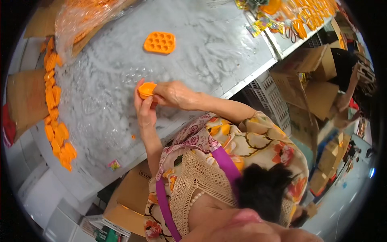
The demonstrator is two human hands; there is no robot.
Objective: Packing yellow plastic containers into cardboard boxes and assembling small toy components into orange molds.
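Over the near part of the table, my left hand (145, 113) is closed around a small orange plastic cup-shaped piece (146, 88), its hollow side facing up. My right hand (177, 94) comes in from the right, fingers bent and pressed to the right side of the same piece. Its fingertips are partly hidden behind the rim and the other hand. Farther off on the table lies a flat orange plastic tray (159, 42) with several round hollows, touched by neither hand.
Orange plastic pieces (56, 133) line the table's left edge beside a cardboard box (28, 101). A clear plastic bag (80, 24) bulges at the far left. Orange parts (310, 16) pile up far right. A small colourful packet (114, 164) lies near the front edge. Another person (350, 80) is at right.
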